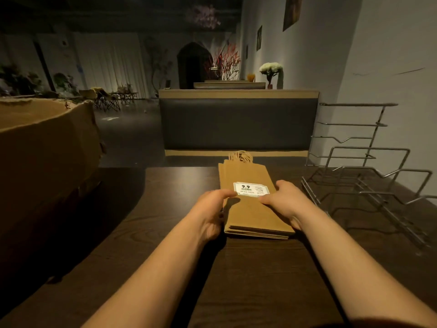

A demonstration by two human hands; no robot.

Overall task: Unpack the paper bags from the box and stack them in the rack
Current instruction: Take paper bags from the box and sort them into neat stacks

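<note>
While both my hands clamp it, the flat stack of paper bags (253, 204) lies on the table (165, 233) between them: left hand (210, 209) gripping its left edge, right hand (287, 201) its right. Wire rack (369, 183) sits right of my right hand; cardboard box (45, 150) far left.

Bare dark wooden tabletop (179, 185) lies open left of the flat stack of brown paper bags (250, 209). Large cardboard box (45, 147) blocks far left; silver wire rack (369, 185) crowds the right.
</note>
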